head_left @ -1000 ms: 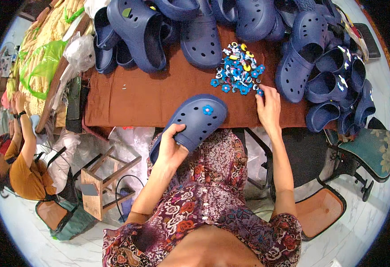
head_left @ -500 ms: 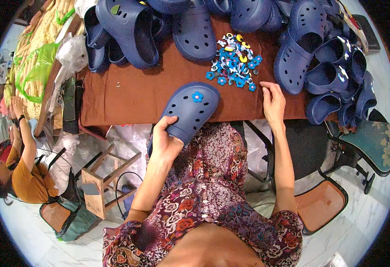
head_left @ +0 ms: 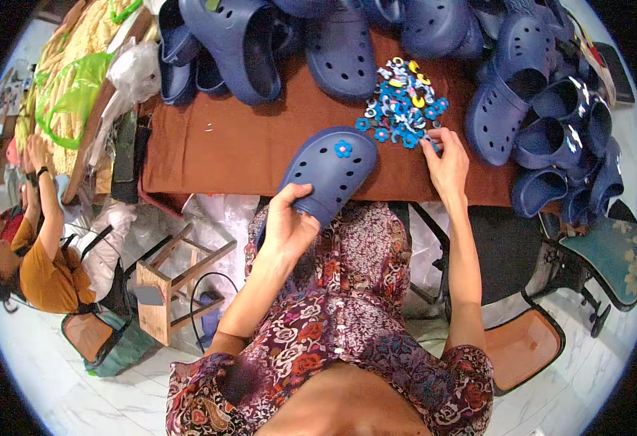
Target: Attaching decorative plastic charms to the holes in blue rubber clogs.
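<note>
My left hand (head_left: 289, 221) grips a navy foam clog (head_left: 327, 168) by its heel end, thumb on top, over the table's near edge. A blue flower shoe charm (head_left: 343, 149) with a pink centre sits on the clog's upper, among its round holes. To the right, my right hand (head_left: 447, 163) pinches a small blue shoe charm (head_left: 435, 147) at the near right edge of a pile of charms (head_left: 403, 105). Blue flowers, yellow pieces and white-and-black pieces make up that pile. My fingers partly hide the pinched charm.
Navy clogs (head_left: 235, 43) line the table's far side, and more clogs (head_left: 551, 142) crowd its right side. A brown cloth (head_left: 209, 156) covers the table. At left, another person (head_left: 53, 272) reaches toward pale goods. A wooden stool (head_left: 155, 305) and a chair (head_left: 526, 349) stand below.
My right hand has come to the pile's edge and its fingers have closed on a blue charm. The whole view has shifted slightly; my left hand still holds the clog.
</note>
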Demonstrator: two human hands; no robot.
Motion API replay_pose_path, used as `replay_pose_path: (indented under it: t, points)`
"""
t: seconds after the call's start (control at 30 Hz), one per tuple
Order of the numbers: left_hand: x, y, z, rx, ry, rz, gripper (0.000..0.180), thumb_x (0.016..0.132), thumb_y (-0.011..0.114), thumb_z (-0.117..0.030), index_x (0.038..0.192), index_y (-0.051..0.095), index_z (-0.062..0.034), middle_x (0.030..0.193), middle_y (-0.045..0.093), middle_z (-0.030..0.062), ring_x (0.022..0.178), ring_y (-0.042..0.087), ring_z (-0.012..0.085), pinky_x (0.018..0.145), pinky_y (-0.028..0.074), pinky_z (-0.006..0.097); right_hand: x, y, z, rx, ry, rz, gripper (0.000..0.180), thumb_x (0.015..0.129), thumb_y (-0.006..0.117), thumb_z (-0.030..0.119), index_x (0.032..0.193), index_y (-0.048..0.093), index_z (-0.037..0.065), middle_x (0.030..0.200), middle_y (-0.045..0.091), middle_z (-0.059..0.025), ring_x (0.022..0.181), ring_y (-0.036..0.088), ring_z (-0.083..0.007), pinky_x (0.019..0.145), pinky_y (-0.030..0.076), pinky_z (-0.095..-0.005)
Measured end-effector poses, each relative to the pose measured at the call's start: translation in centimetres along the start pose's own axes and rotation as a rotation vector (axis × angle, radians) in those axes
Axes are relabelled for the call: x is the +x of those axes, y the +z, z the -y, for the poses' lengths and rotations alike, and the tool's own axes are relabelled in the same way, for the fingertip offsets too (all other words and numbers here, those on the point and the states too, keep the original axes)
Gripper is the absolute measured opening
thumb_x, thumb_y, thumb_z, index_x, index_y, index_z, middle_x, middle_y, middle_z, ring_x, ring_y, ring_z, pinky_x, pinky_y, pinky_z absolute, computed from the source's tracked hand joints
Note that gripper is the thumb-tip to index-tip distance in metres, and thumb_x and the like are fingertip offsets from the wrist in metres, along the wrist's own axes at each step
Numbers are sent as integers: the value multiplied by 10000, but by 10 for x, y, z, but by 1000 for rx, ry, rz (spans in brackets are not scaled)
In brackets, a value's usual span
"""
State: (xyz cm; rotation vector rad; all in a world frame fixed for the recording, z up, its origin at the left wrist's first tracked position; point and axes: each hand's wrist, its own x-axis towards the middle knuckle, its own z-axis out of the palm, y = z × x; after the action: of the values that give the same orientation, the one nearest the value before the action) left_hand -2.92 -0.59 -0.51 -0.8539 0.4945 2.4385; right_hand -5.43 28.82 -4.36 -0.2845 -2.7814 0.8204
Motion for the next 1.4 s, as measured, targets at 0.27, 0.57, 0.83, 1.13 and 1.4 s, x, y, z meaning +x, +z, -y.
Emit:
replay_pose_path:
  t: [0.27,0.57,0.83,1.13,1.4]
  points:
    - [3,1,5,24,25,51,476,811,574,31,1270,450,60,1267,552,206,1169,561,331,1058,434,469,-28,-9,38,292,-152,-146,146,826,692,56,962,646,29,940,637,-103,869,624,-247,786,486,-330]
    - [7,4,11,230,61,-56,407,824,622,19,1215,507,23,1165,602,141,1082,608,271,994,489,407,-62,27,89,432,-288,-112,197,793,721,20,978,656,40,936,631,-116,836,638,-268,725,507,-341]
    - [7,2,15,350,102,-16,352,825,690,-61,1149,567,4,1103,635,87,1015,621,182,909,507,331,-77,33,90,774,10,-38,157,848,689,22,995,634,7,944,629,-85,819,636,-165,721,511,-274]
    - [-1,-6,24,552,231,82,504,816,695,-38,1266,470,-1,1196,580,79,1100,562,163,968,447,308,-88,25,101,802,-32,105,144,878,651,-1,1018,656,-32,1028,619,-79,884,624,-124,773,500,-247]
    - [-8,-8,36,615,292,45,507,818,691,-32,1267,461,18,1194,577,81,1102,552,160,973,439,309,-92,21,101,1053,157,237,166,894,628,-39,1055,663,-65,1025,610,-68,955,629,-134,847,512,-241]
